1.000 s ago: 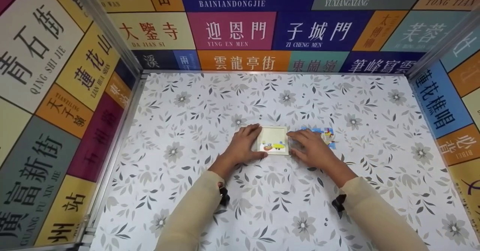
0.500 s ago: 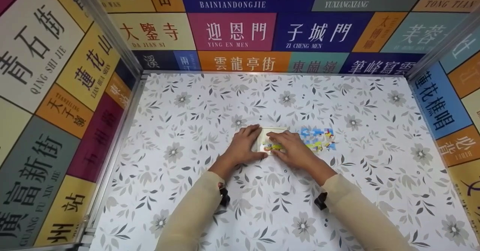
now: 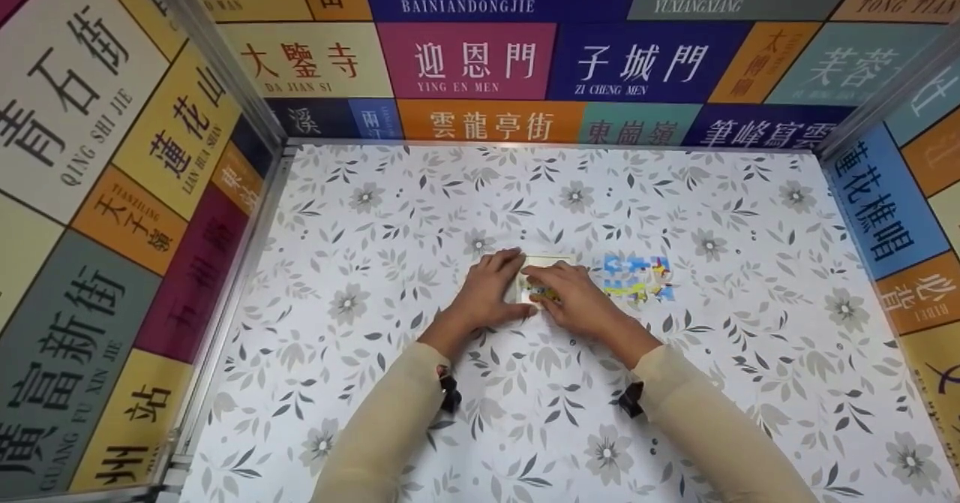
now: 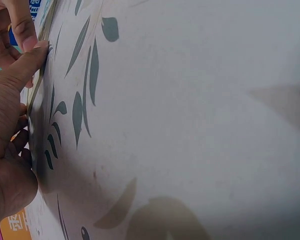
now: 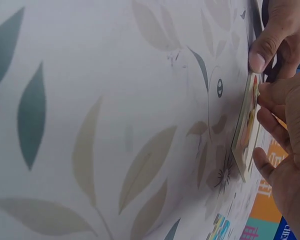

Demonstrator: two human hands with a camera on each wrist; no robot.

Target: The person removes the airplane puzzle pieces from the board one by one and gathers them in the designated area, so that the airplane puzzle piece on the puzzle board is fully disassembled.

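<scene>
A shallow cream puzzle tray (image 3: 551, 260) lies flat on the table, with a colourful picture along its lower part. My left hand (image 3: 491, 290) grips its left side, the thumb at the near corner and fingers along the left edge. Over the tray reaches my right hand (image 3: 576, 294), covering much of it. In the right wrist view, the thumb and fingers of the right hand (image 5: 295, 135) bend down to the tray's face (image 5: 241, 142), near the left thumb. Whether a puzzle piece sits between those fingertips I cannot tell.
Loose blue, yellow and red puzzle pieces (image 3: 637, 278) are grouped flat to the right of the tray. White floral paper (image 3: 420, 210) covers the table. Upright panels with coloured street signs (image 3: 487, 64) stand at the back and both sides.
My right hand has moved left from the tray's right edge to over the tray, uncovering the loose pieces. My left hand stays at the tray's left side.
</scene>
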